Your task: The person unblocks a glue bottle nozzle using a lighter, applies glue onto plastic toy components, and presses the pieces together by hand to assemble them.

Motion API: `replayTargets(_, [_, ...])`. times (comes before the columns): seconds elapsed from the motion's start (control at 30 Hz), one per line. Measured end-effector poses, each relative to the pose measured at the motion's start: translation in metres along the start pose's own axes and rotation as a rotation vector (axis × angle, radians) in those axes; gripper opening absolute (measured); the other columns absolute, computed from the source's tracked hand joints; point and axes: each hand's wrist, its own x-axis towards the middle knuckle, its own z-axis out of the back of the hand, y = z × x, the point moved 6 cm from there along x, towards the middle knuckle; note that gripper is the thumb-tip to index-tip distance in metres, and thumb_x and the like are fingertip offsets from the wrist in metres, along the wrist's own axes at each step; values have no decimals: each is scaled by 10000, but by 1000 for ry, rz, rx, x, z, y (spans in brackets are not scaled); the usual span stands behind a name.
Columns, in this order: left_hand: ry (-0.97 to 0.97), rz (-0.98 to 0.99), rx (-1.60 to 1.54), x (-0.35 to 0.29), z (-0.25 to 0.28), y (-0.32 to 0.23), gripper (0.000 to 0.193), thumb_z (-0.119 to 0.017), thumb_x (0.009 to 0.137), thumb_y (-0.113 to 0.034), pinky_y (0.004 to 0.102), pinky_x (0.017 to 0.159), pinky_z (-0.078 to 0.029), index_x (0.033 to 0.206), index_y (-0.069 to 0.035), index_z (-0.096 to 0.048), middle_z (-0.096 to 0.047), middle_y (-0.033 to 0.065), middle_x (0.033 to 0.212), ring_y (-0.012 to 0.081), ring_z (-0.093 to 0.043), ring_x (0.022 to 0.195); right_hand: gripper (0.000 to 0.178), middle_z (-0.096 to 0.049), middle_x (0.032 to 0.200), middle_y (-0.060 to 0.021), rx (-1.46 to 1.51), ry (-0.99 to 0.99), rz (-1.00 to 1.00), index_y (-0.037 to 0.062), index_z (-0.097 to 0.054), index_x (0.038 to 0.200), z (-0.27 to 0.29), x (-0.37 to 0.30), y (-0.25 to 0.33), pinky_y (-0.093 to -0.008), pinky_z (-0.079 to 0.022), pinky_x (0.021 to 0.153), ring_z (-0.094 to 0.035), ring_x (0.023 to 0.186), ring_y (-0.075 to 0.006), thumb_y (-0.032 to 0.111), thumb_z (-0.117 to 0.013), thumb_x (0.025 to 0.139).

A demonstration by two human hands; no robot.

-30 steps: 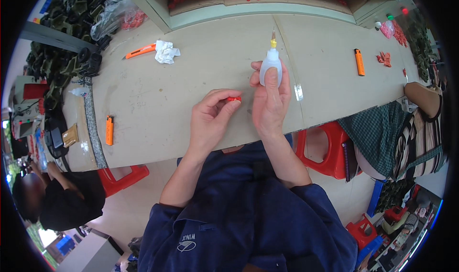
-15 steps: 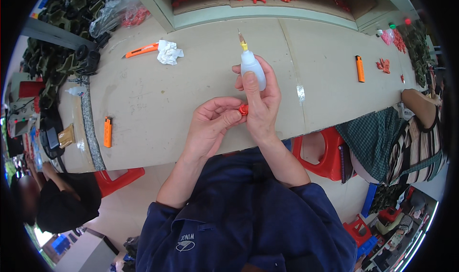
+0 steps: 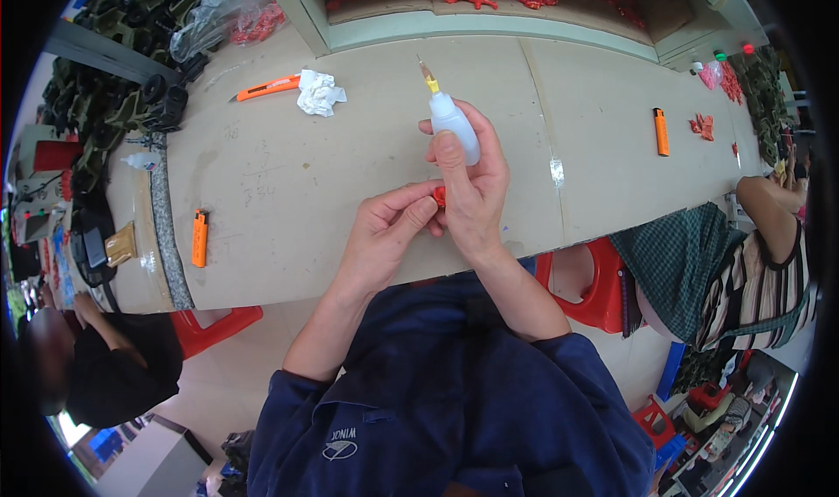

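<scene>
A small red piece [image 3: 439, 196] is pinched between the thumb and fingers of my left hand [image 3: 382, 231]; its exact kind is too small to make out. My right hand [image 3: 474, 191] is wrapped round a white squeeze bottle [image 3: 455, 130] with a yellow collar and a thin needle tip. The bottle tilts, its tip pointing up and away from me, slightly left. Both hands meet above the near edge of the table, and the lower part of my right hand is right beside the red piece.
On the table [image 3: 367, 139] lie an orange cutter [image 3: 269, 87], crumpled white tissue [image 3: 321, 92], an orange lighter [image 3: 200, 239] at left and another orange lighter [image 3: 661, 132] at right. Red parts [image 3: 702, 127] lie beyond it. A shelf [image 3: 489, 27] stands at the back. People sit on both sides.
The bottle's tip has swung a little to the left and my right hand has turned slightly with it. The red piece stays in my left fingers. The whole view has shifted slightly.
</scene>
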Motion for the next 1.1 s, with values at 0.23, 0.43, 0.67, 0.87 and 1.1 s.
replayTargets(0.23, [-25, -33, -260, 2, 1, 3, 197, -492, 893, -94, 239, 641, -463, 1034, 35, -540, -593, 67, 863, 117, -558, 706, 361, -570, 951, -81, 20, 9, -53, 15, -454, 1169, -3, -4, -1, -178, -404, 590, -457, 725, -51, 247, -508, 897])
replayTargets(0.43, [20, 56, -212, 2, 2, 4, 208, -558, 838, -34, 233, 640, -473, 1033, 36, -542, -619, 81, 844, 120, -570, 704, 366, -569, 946, -80, 44, 28, -86, 8, -447, 1167, -2, -5, -3, -178, -398, 611, -449, 716, -52, 253, -501, 901])
replayTargets(0.67, [37, 5, 37, 1, 6, 4, 226, -586, 799, 13, 231, 692, -481, 1023, 24, -559, -617, 59, 861, 106, -573, 761, 362, -571, 947, -82, 83, 66, -68, 8, -440, 1172, -4, -4, -4, -191, -399, 640, -451, 715, -56, 245, -495, 904])
replayTargets(0.87, [-98, -191, 112, 2, 16, -17, 213, -556, 801, 52, 227, 775, -465, 1012, 27, -545, -590, 51, 929, 101, -558, 856, 360, -580, 932, -85, 40, 75, -36, -10, -444, 1159, 11, -5, 6, -200, -407, 639, -483, 708, -70, 210, -526, 885])
replayTargets(1.1, [-148, -265, 128, 3, 33, -22, 200, -547, 808, 53, 226, 801, -453, 1006, 26, -529, -578, 61, 961, 104, -553, 876, 272, -609, 828, -58, -186, 113, -28, -30, -574, 994, 40, -20, 28, -202, -442, 662, -563, 750, -96, 24, -669, 744])
